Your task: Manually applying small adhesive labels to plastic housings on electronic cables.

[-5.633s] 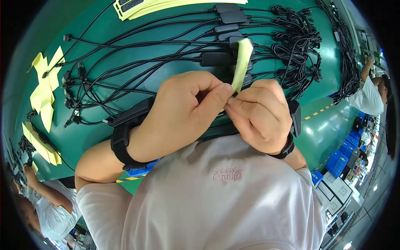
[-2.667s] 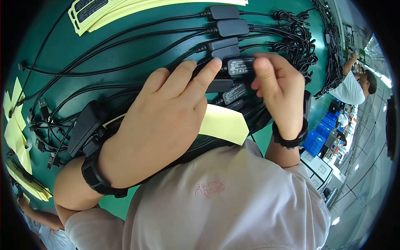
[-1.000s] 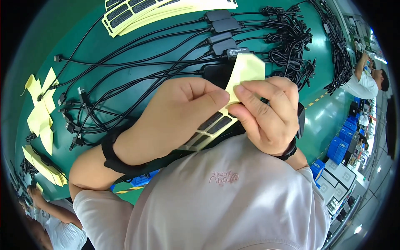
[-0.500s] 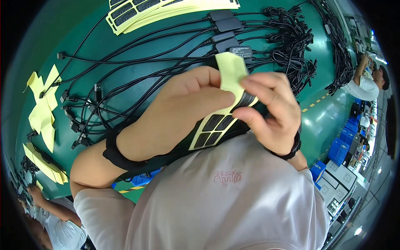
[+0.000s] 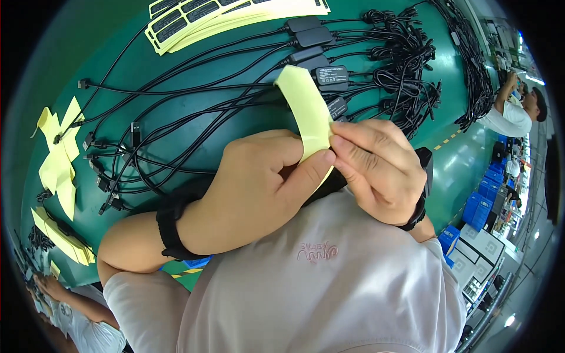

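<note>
Close in front of my chest, a strip of yellow label sheet (image 5: 307,112) curls up between my two hands. My left hand (image 5: 253,185) pinches it between thumb and fingers from the left. On the other side, the fingertips of my right hand (image 5: 385,170) press together at its edge. Plain yellow backing faces up, and the lower part is hidden behind the fingers. Just beyond the hands lie black cables with flat black boxes (image 5: 332,76); some boxes bear printed labels.
A stack of yellow sheets with black labels (image 5: 200,20) lies at the far edge. Crumpled yellow backing (image 5: 59,156) and more yellow paper (image 5: 62,235) lie on the left. Bundled cables (image 5: 471,76) run along the right. Other people (image 5: 512,112) work nearby beside blue bins (image 5: 477,209).
The sheet has turned so its black labels no longer show. My left hand has moved lower, and my right fingers have closed together at the sheet's edge.
</note>
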Demonstrator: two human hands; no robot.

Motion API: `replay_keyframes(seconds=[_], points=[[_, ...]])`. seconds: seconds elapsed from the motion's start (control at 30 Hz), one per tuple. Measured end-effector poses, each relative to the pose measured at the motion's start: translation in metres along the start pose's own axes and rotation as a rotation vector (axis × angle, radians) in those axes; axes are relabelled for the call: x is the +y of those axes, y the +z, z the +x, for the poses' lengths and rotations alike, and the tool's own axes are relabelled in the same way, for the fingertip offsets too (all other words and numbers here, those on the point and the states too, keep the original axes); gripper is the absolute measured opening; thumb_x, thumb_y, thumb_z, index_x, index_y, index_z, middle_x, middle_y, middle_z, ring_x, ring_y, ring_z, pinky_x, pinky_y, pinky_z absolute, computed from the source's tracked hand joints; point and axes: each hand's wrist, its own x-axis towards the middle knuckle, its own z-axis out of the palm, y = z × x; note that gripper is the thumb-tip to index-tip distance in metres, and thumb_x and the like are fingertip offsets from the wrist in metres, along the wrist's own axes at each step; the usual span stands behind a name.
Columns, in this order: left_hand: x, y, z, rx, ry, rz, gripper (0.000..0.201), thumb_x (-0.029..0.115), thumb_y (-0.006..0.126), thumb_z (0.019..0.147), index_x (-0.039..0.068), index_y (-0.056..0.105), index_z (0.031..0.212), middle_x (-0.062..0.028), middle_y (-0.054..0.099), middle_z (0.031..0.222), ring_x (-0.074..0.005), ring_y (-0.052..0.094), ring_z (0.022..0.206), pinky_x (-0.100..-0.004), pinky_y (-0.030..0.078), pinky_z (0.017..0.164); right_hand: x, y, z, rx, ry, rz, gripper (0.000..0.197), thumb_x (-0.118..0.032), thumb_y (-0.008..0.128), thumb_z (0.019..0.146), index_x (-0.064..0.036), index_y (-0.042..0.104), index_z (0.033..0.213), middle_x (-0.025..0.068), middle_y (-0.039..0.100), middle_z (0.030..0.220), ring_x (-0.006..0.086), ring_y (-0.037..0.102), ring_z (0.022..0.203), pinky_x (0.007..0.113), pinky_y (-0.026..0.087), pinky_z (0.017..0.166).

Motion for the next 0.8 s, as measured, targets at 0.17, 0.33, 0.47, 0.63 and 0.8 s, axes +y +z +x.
replay_keyframes(seconds=[0.17, 0.33, 0.47, 0.63, 0.8], points=[[-0.001, 0.007, 0.000, 0.099, 0.091, -0.080, 0.018, 0.012, 0.065, 0.086, -0.002, 0.062, 0.075, -0.0101, 0.054, 0.061, -0.0204, 0.049, 0.052, -0.0310, 0.037, 0.046, 0.001, 0.004, 0.000, 0.038, -0.024, 0.095, 0.023, 0.001, 0.076, 0.067, 0.0056, 0.067, 0.088, 0.0149, 0.066, 0.092, 0.0274, 0.062, 0.077, 0.032, 0.052, 0.066], [-0.002, 0.004, -0.001, 0.078, 0.055, -0.035, 0.019, 0.012, 0.065, 0.087, -0.002, 0.062, 0.073, -0.0095, 0.054, 0.061, -0.0195, 0.048, 0.052, -0.0305, 0.037, 0.046, 0.001, 0.007, 0.002, 0.091, -0.085, -0.029, 0.021, 0.001, 0.076, 0.068, 0.0048, 0.067, 0.086, 0.0149, 0.067, 0.094, 0.0276, 0.062, 0.080, 0.034, 0.052, 0.067], [0.001, 0.004, 0.000, 0.092, 0.012, -0.052, 0.021, 0.012, 0.065, 0.087, -0.002, 0.061, 0.072, -0.0096, 0.052, 0.060, -0.0205, 0.048, 0.052, -0.0312, 0.037, 0.046, 0.002, 0.011, 0.001, 0.125, -0.153, -0.048, 0.029, 0.003, 0.075, 0.060, 0.0061, 0.065, 0.087, 0.0151, 0.062, 0.090, 0.0289, 0.059, 0.077, 0.033, 0.052, 0.064], [-0.002, 0.004, -0.001, 0.083, 0.057, 0.004, 0.025, 0.013, 0.065, 0.087, -0.002, 0.058, 0.068, -0.0104, 0.050, 0.058, -0.0215, 0.046, 0.050, -0.0320, 0.036, 0.045, 0.001, 0.010, 0.001, 0.105, -0.046, -0.002, 0.022, -0.001, 0.076, 0.068, 0.0002, 0.065, 0.086, 0.0107, 0.063, 0.088, 0.0255, 0.057, 0.075, 0.034, 0.048, 0.065], [0.001, 0.001, 0.000, 0.046, -0.029, 0.012, 0.027, 0.013, 0.064, 0.087, -0.002, 0.056, 0.066, -0.0112, 0.049, 0.058, -0.0220, 0.045, 0.049, -0.0327, 0.035, 0.045, 0.004, 0.012, -0.002, 0.111, -0.018, 0.053, 0.021, -0.003, 0.076, 0.070, -0.0030, 0.064, 0.087, 0.0081, 0.060, 0.085, 0.0243, 0.055, 0.073, 0.034, 0.046, 0.064]])
